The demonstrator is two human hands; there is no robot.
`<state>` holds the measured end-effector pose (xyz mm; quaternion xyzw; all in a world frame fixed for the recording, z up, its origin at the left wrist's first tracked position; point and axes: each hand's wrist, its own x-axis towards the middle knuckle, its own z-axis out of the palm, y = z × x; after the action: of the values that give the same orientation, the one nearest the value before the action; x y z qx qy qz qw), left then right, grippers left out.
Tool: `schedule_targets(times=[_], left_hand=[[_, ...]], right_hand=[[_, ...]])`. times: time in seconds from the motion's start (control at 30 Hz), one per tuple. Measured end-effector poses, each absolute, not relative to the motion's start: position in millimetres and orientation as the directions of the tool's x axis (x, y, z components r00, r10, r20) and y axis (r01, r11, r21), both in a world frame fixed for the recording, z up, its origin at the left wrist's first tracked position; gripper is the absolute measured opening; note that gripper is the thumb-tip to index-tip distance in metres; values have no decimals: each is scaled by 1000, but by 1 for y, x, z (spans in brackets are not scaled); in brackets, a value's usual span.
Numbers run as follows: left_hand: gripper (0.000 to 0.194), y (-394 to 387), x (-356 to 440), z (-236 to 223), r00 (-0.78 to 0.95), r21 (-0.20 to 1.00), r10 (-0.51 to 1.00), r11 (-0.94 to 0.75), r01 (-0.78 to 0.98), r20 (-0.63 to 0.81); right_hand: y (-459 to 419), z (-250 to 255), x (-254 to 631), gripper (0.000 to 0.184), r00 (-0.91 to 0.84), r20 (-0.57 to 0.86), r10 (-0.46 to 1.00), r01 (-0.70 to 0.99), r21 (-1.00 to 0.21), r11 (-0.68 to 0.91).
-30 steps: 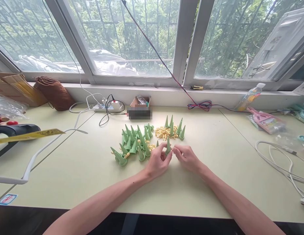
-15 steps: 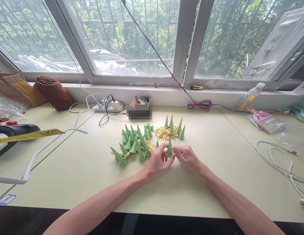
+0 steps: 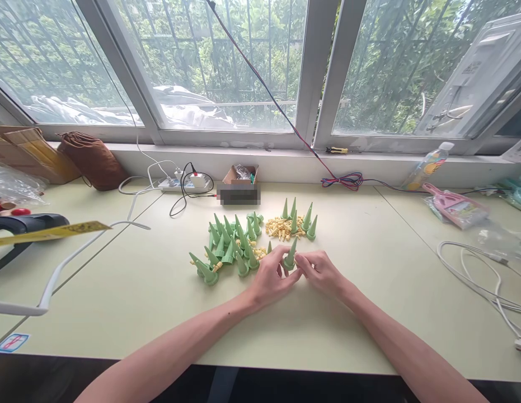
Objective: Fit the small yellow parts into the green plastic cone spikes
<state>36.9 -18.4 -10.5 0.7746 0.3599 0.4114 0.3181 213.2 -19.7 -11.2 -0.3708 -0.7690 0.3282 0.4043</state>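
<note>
A green cone-shaped watering spike point(image 3: 291, 255) stands point up, leaning slightly right, between the thumb and fingers of my left hand point(image 3: 272, 277). My right hand point(image 3: 321, 270) is closed in a pinch against the right side of its base; whatever the fingertips hold is hidden. Left of my hands lies a cluster of green spikes point(image 3: 220, 246), some with small yellow valve pieces point(image 3: 217, 266) at their sides. Behind my hands is a pile of loose yellow valve pieces point(image 3: 281, 228), with several more green spikes point(image 3: 312, 228) in and around it.
A power strip point(image 3: 180, 183), a small cardboard box point(image 3: 240, 174) and a dark blurred-out block point(image 3: 239, 194) stand at the back. Left are a white bent rod point(image 3: 54, 280) and a brown pouch point(image 3: 91, 161). Right are a pink dustpan point(image 3: 455, 204), a bottle point(image 3: 428, 167) and white cables point(image 3: 491, 291).
The spike in my left hand has tipped slightly to the right. Both hands have otherwise stayed almost in place.
</note>
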Motion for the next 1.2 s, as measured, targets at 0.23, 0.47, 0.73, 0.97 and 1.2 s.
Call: schedule_targets(times=[0.23,0.47,0.73,0.97,1.2], left_hand=[[25,-18,38,-10,398,786,818,-543,295,415],[28,-18,39,-9,405,774,814,-551,313,416],[31,-18,38,-11,417,775,826,-529,344,379],[29,-18,38,-14,420,778,836,-511,365,352],[28,-19,37,-14,417,780,833,-517,353,363]], right_hand=[[-20,-10,212,51,-418,403,814,296,-787,541],[-19,-13,213,47,-434,391,812,357,-752,553],[-20,-13,212,47,-443,360,821,373,-759,534],[-20,-13,212,50,-441,340,831,395,-758,520],[-20,-13,210,51,-427,358,830,352,-780,518]])
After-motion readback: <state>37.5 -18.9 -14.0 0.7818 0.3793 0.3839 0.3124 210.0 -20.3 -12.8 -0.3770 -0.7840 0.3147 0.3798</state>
